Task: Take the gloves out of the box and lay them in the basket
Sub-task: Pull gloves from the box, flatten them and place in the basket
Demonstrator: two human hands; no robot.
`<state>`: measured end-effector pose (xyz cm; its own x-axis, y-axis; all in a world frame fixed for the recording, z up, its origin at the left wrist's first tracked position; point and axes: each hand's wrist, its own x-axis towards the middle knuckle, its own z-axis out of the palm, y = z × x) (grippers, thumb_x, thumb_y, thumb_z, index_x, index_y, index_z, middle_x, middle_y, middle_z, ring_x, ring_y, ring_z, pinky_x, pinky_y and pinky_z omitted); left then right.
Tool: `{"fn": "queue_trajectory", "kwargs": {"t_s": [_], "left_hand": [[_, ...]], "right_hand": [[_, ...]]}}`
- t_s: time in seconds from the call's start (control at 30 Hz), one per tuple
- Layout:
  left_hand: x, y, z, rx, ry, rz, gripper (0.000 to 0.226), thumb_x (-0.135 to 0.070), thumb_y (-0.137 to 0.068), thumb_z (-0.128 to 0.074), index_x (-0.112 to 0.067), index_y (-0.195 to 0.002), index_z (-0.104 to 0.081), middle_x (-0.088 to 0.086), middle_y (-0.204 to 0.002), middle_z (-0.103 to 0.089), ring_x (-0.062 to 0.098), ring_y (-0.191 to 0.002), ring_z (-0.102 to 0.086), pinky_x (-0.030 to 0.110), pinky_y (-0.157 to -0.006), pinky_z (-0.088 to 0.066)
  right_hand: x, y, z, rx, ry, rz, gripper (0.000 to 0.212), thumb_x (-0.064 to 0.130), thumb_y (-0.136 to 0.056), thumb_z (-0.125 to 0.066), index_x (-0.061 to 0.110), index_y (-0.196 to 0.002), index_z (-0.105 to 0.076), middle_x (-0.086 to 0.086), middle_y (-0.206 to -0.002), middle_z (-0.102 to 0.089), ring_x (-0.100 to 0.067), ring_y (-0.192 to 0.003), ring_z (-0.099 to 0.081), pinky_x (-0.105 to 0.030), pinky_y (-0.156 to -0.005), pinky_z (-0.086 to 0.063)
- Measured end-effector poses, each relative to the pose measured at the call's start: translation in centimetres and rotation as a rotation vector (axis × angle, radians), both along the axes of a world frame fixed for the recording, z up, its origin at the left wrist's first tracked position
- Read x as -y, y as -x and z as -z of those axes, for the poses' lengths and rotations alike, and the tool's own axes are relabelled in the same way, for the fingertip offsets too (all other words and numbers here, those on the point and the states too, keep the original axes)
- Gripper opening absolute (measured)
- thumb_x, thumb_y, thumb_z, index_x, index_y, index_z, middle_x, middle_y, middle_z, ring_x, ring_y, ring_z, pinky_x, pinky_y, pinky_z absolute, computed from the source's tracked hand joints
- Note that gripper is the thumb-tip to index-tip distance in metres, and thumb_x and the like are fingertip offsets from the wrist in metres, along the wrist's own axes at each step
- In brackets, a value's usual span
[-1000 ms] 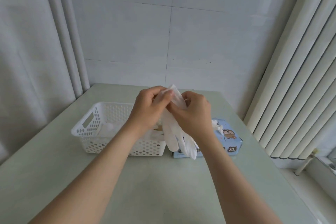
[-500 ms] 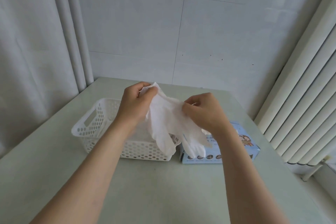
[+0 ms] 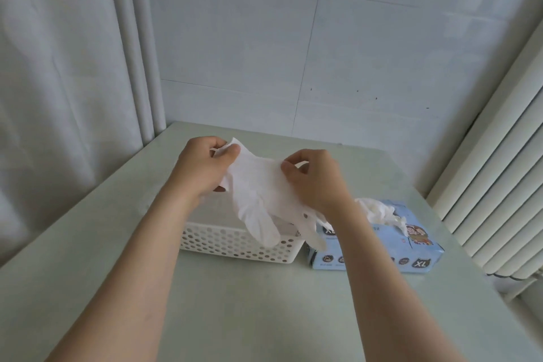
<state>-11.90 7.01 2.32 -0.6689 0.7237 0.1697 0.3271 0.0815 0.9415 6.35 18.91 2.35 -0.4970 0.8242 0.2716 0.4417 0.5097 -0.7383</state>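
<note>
1. Glove (image 3: 258, 194), white and thin, is held spread in the air between the two hands. Whether it is one piece or two stuck together I cannot tell.
2. The left hand (image 3: 202, 167) pinches the upper left corner of the cuff between thumb and curled fingers. The right hand (image 3: 314, 182) pinches the opposite edge in the same way, so both grips are closed on the material.
3. Directly below the grip stands the white basket (image 3: 235, 244). The glove's fingertips hang across its near wall, partly outside of it.
4. Below and to the right of the right grip lies the blue box (image 3: 382, 247), just beside the basket, with the next glove (image 3: 379, 211) sticking out of its opening.
5. The step in hand, as I judge, is laying the glove into the basket. To do it well, both grips should move a little away from the body, so that the hanging fingertips pass over the near wall.
6. Then both grips should go down together, so that the fingertips land first and the cuff last, and the glove lies flat.
7. Release only when the material rests inside. Such thin film may cling to skin, so open the fingers slowly.
</note>
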Motion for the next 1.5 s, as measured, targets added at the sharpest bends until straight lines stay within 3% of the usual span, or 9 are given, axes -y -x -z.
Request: {"fn": "queue_trajectory", "kwargs": {"t_s": [0.23,0.4,0.67,0.77,0.9,1.03,1.17,1.3,1.5], "left_hand": [[1.2,3.4,2.7,-0.421,0.475,-0.146,0.028,-0.035,-0.103,-0.056,-0.008,-0.107,-0.061,0.015,-0.106,-0.066,0.034,-0.077,-0.067,0.042,-0.072,-0.061],[0.9,3.4,3.9,-0.549,0.679,-0.159,0.030,-0.034,-0.106,-0.053,-0.020,-0.133,-0.058,0.013,-0.134,-0.058,0.038,-0.114,-0.061,0.042,-0.088,-0.051],[0.5,2.8,3.6,-0.536,0.739,-0.226,0.027,-0.013,-0.105,-0.051,-0.010,-0.132,-0.055,0.017,-0.133,-0.056,0.039,-0.120,-0.058,0.042,-0.086,-0.045],[0.7,2.6,3.4,-0.532,0.701,-0.220,0.027,-0.009,-0.102,-0.055,-0.010,-0.129,-0.053,0.017,-0.132,-0.055,0.040,-0.118,-0.059,0.041,-0.084,-0.044],[0.6,2.7,2.9,-0.775,0.565,-0.036,0.032,-0.004,-0.097,-0.063,-0.021,-0.123,-0.061,0.007,-0.128,-0.059,0.032,-0.118,-0.058,0.043,-0.095,-0.050],[0.1,2.1,3.3,-0.620,0.679,0.194,0.021,-0.022,-0.092,-0.075,-0.026,-0.112,-0.071,-0.001,-0.113,-0.062,0.018,-0.100,-0.060,0.031,-0.085,-0.049],[-0.1,2.4,4.0,-0.596,0.873,0.265,0.049,-0.052,-0.086,-0.077,-0.029,-0.126,-0.063,-0.002,-0.133,-0.056,0.021,-0.116,-0.058,0.038,-0.101,-0.050],[-0.2,2.3,4.1,-0.613,0.942,0.277,0.070,-0.060,-0.077,-0.081,-0.033,-0.137,-0.057,-0.002,-0.140,-0.052,0.024,-0.123,-0.057,0.040,-0.103,-0.050],[0.0,1.5,3.2,-0.639,0.990,0.282,0.069,-0.063,-0.078,-0.077,-0.027,-0.135,-0.060,0.000,-0.138,-0.055,0.024,-0.120,-0.061,0.039,-0.100,-0.052]], "right_hand": [[0.3,5.9,1.6,0.452,-0.181,-0.112,0.014,0.032,-0.096,-0.071,0.021,-0.104,-0.075,-0.002,-0.102,-0.068,-0.028,-0.093,-0.068,-0.038,-0.078,-0.057],[0.2,6.5,2.2,0.668,-0.252,-0.153,0.030,0.016,-0.094,-0.066,0.026,-0.123,-0.069,-0.002,-0.118,-0.061,-0.030,-0.101,-0.068,-0.038,-0.076,-0.054],[0.1,6.4,1.0,0.793,-0.312,-0.193,0.031,0.036,-0.097,-0.075,0.024,-0.125,-0.068,-0.003,-0.121,-0.060,-0.031,-0.105,-0.066,-0.039,-0.084,-0.051],[0.5,6.0,0.6,0.903,-0.287,-0.239,0.035,0.028,-0.094,-0.080,0.023,-0.125,-0.067,-0.001,-0.117,-0.054,-0.031,-0.104,-0.067,-0.045,-0.093,-0.056],[1.1,6.2,1.4,0.908,-0.415,-0.185,0.026,0.018,-0.086,-0.084,0.022,-0.108,-0.070,0.001,-0.108,-0.065,-0.028,-0.089,-0.070,-0.047,-0.082,-0.062],[1.4,5.8,1.2,0.891,-0.428,-0.214,0.017,0.013,-0.088,-0.075,0.026,-0.098,-0.071,0.002,-0.108,-0.067,-0.026,-0.091,-0.069,-0.044,-0.081,-0.062],[1.8,4.3,0.7,1.071,-0.278,-0.267,0.030,0.010,-0.088,-0.073,0.022,-0.116,-0.069,-0.003,-0.115,-0.057,-0.027,-0.095,-0.056,-0.040,-0.089,-0.058],[2.6,3.9,1.2,1.081,-0.245,-0.299,0.019,-0.007,-0.092,-0.055,0.009,-0.101,-0.061,-0.008,-0.108,-0.050,-0.023,-0.069,-0.047,-0.040,-0.080,-0.052],[2.9,2.8,0.7,0.997,-0.171,-0.308,0.047,-0.004,-0.095,-0.060,0.016,-0.138,-0.061,-0.010,-0.136,-0.050,-0.030,-0.101,-0.058,-0.043,-0.092,-0.057]]}}
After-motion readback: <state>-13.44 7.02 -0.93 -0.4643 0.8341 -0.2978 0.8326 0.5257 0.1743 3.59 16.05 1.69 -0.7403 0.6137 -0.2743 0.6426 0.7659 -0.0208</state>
